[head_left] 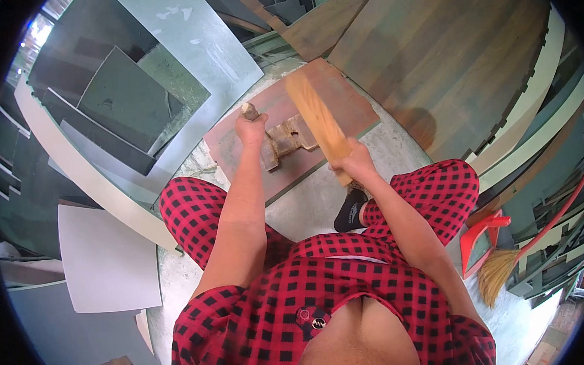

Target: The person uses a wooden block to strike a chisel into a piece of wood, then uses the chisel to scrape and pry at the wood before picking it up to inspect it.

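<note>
My left hand is wrapped round a worn wooden handle, whose rounded, pale top sticks up above my fist. The lower end of that tool is hidden by the hand. Close beside it lies a rough, notched wooden block with a dark hole, on a reddish-brown board on the floor. In my right hand is a long, flat piece of light wood, gripped near its narrow end. Its broad end slants up and away over the board and overlaps the block in this view.
Grey sheets and a pale panel lean at the left and back. Large brown wood-grain panels stand at the right. A red dustpan and a straw broom are at the lower right. My sock-clad foot rests by the board.
</note>
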A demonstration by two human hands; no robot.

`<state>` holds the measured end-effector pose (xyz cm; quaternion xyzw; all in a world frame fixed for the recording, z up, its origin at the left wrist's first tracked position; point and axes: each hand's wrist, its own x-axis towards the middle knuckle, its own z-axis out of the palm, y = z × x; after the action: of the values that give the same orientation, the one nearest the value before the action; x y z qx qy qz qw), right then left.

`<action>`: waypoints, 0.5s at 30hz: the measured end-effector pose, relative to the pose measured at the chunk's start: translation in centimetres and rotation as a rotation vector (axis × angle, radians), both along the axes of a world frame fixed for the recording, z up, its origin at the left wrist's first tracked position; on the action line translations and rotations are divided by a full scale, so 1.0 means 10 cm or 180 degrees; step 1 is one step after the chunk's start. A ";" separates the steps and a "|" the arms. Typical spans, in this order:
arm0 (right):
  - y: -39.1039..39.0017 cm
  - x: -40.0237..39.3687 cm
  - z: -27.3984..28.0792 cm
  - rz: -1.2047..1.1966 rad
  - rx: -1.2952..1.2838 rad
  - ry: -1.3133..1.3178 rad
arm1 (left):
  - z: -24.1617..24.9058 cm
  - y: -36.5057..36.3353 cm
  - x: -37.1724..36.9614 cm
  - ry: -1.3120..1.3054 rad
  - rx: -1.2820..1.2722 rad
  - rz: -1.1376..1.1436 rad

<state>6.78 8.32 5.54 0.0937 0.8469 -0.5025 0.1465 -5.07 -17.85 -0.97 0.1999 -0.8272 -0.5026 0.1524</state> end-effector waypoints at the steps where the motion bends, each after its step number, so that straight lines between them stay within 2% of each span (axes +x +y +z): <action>1: -0.03 0.00 0.11 0.0014 0.0013 -0.0006 | -0.06 -0.01 -0.02 -0.0006 0.0013 0.0014; 3: -0.12 0.01 0.34 -0.0119 -0.1051 0.1224 | -0.16 -0.01 -0.08 0.0054 0.0014 -0.0250; 4: -0.17 0.02 0.42 -0.0120 -0.1053 0.1219 | -0.11 0.03 -0.05 0.0049 0.0012 -0.0249; 6: -0.25 0.05 0.52 -0.0269 -0.1016 0.1726 | 0.01 0.12 0.00 0.0083 -0.0240 -0.0196; 7: -0.26 0.06 0.49 -0.0289 -0.1023 0.1734 | 0.08 0.13 0.03 0.0088 -0.0251 -0.0214; 9: -0.25 0.10 0.41 0.0019 0.0151 0.1499 | 0.17 0.17 0.07 0.0034 -0.0147 -0.0324; 10: -0.25 0.09 0.42 -0.0002 0.0155 0.1508 | 0.13 0.17 0.04 0.0044 -0.0148 -0.0345; 12: -0.24 0.07 0.46 0.0785 0.1002 0.0483 | -0.05 0.13 -0.02 0.0316 -0.0067 -0.0412; 14: -0.22 0.08 0.53 0.0774 0.0879 0.0331 | -0.27 0.07 -0.13 0.0341 -0.0085 -0.0379; 15: -0.20 0.12 0.56 0.0751 0.0688 0.0384 | -0.21 0.08 -0.11 0.0349 -0.0083 -0.0318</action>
<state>8.01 6.30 11.10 -0.0215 0.9084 -0.3925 0.1424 -6.16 -17.05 -3.04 0.1285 -0.8330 -0.5090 0.1747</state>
